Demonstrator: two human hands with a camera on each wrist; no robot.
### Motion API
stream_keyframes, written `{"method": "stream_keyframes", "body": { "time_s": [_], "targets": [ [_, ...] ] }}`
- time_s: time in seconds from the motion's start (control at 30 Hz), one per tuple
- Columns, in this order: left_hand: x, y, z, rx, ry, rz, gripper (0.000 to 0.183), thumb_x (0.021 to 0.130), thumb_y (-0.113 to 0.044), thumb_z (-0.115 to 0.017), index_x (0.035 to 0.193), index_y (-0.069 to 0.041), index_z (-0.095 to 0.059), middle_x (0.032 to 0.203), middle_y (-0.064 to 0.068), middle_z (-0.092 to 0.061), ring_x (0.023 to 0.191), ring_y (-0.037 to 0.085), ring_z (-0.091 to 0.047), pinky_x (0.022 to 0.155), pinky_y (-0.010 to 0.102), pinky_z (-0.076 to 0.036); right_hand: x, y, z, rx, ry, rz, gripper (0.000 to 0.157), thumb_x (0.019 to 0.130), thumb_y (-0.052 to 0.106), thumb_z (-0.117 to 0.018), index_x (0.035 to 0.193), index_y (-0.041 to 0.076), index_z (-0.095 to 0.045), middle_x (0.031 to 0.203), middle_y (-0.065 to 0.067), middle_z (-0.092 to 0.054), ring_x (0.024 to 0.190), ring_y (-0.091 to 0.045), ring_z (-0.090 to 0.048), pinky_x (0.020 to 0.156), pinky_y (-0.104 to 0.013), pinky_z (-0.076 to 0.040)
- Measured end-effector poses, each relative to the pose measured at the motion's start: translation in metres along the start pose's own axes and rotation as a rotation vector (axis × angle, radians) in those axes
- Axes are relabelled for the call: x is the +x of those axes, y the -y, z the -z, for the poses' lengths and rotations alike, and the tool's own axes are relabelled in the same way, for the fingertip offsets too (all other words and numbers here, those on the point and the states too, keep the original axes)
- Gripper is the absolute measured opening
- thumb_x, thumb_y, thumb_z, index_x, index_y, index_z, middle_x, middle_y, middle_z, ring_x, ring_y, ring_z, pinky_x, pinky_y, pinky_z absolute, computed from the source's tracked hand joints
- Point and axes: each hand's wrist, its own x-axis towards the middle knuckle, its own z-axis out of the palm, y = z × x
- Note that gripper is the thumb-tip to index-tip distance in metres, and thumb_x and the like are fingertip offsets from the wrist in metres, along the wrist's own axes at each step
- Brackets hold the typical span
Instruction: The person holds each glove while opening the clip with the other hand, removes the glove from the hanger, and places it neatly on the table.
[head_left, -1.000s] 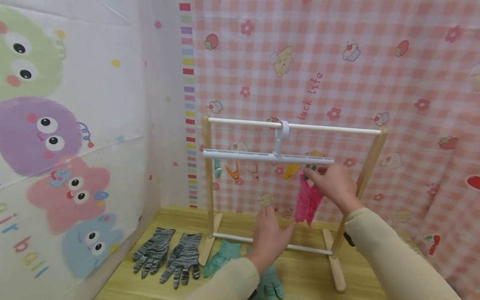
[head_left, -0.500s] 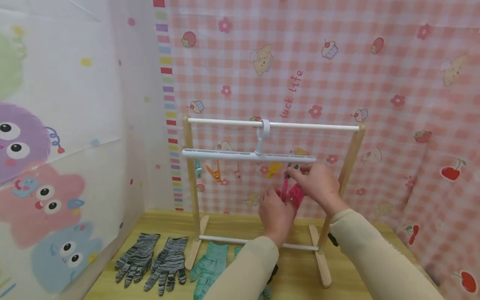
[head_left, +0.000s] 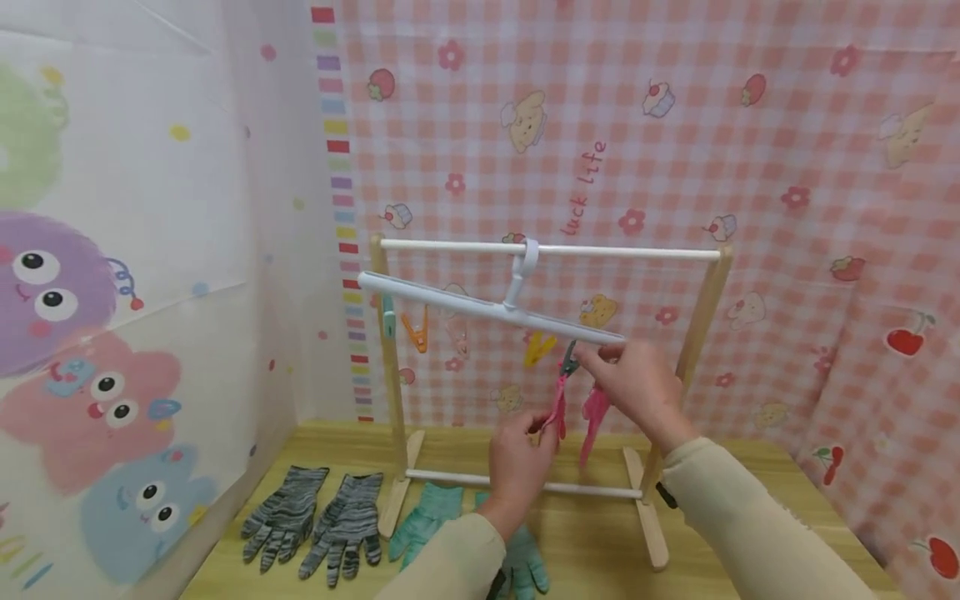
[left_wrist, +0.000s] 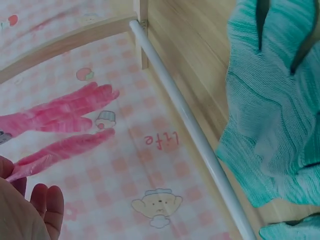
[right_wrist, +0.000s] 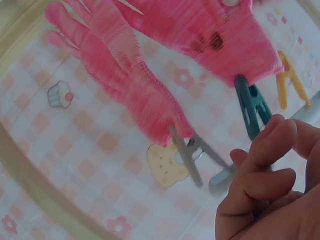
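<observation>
At the back I see a pink checked cloth (head_left: 675, 158) with strawberries (head_left: 381, 84), cupcakes (head_left: 658, 98) and flowers (head_left: 795, 197) on it. To my left, a white sheet (head_left: 176, 258) shows a purple fuzzy monster (head_left: 52, 292), a pink star (head_left: 90, 417) and a blue monster (head_left: 150, 533). Below is a yellowish wooden tabletop (head_left: 592, 533).

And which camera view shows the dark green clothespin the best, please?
The right wrist view: there the dark green clothespin appears large, with its prongs and its bite on the pink glove visible. The head view shows it small, next to the right hand; in the left wrist view I cannot find it.
</observation>
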Motion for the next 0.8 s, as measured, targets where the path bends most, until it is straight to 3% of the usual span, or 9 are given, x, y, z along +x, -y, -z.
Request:
{"method": "stream_keyframes", "body": {
  "time_s": [0.17, 0.33, 0.43, 0.63, 0.8],
  "targets": [
    [-0.004, -0.003, 0.002, 0.003, -0.008, -0.116, 0.003, 0.093, -0.012, -0.082, 0.093, -0.013, -0.085, 0.087, -0.002, -0.083, 0.078, 0.010, -0.076, 0.071, 0.024, -0.062, -0.004, 0.009, -0.009, -0.066, -0.064, -0.015, 0.063, 0.099, 0.072, -0.059, 0.084, 0.015, -0.083, 0.072, -0.003, -0.077, 0.047, -0.013, -0.044, 0.043, -0.027, -0.028],
    [-0.007, -0.010, 0.005, -0.030, 0.006, -0.100, 0.004, 0.093, -0.013, -0.082, 0.092, -0.013, -0.085, 0.086, -0.001, -0.083, 0.074, 0.009, -0.073, 0.068, 0.019, -0.060, -0.003, 0.015, -0.011, -0.072, -0.138, -0.065, 0.058, 0.100, 0.064, -0.059, 0.074, 0.017, -0.081, 0.065, 0.001, -0.073, 0.046, -0.016, -0.050, 0.042, -0.028, -0.028],
    [-0.007, -0.015, 0.009, -0.082, 0.042, -0.017, 0.004, 0.094, -0.014, -0.082, 0.094, -0.013, -0.086, 0.089, -0.001, -0.083, 0.076, 0.007, -0.072, 0.067, 0.023, -0.061, -0.002, 0.017, -0.012, -0.066, -0.159, -0.067, 0.057, 0.100, 0.061, -0.059, 0.069, 0.017, -0.079, 0.060, 0.002, -0.070, 0.046, -0.016, -0.049, 0.043, -0.028, -0.027],
    [-0.005, -0.021, 0.017, -0.244, 0.130, 0.236, 0.005, 0.096, -0.017, -0.082, 0.095, -0.014, -0.085, 0.087, -0.001, -0.082, 0.074, 0.002, -0.067, 0.055, 0.020, -0.056, -0.002, 0.019, -0.014, -0.046, -0.184, -0.045, 0.056, 0.100, 0.054, -0.060, 0.061, 0.017, -0.074, 0.054, 0.001, -0.065, 0.044, -0.015, -0.044, 0.043, -0.027, -0.024],
    [-0.004, -0.023, 0.023, -0.316, 0.160, 0.346, 0.005, 0.095, -0.018, -0.082, 0.093, -0.014, -0.085, 0.084, -0.001, -0.080, 0.072, 0.002, -0.066, 0.054, 0.019, -0.055, -0.003, 0.021, -0.016, -0.028, -0.202, -0.020, 0.053, 0.102, 0.048, -0.062, 0.062, 0.014, -0.074, 0.056, 0.000, -0.068, 0.044, -0.014, -0.044, 0.043, -0.027, -0.024]
  ]
}}
